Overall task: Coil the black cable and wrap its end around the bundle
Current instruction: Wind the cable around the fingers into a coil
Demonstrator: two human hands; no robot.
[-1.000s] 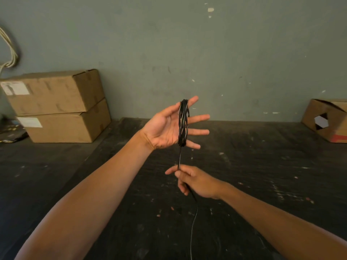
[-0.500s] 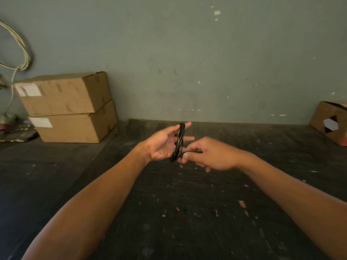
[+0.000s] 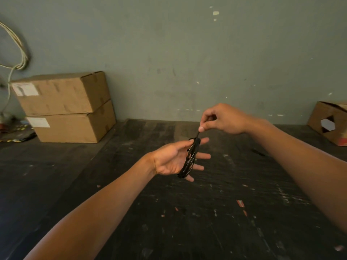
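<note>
Two stacked brown cardboard boxes [image 3: 63, 106] sit closed at far left, so contents can't be seen. The left hand [image 3: 175, 158] is palm-up with spread fingers, the coiled black cable [image 3: 189, 159] looped around them. The right hand [image 3: 224, 119] pinches the cable's end just above. The dark scuffed worktop [image 3: 187, 212] has plenty of open room.
</note>
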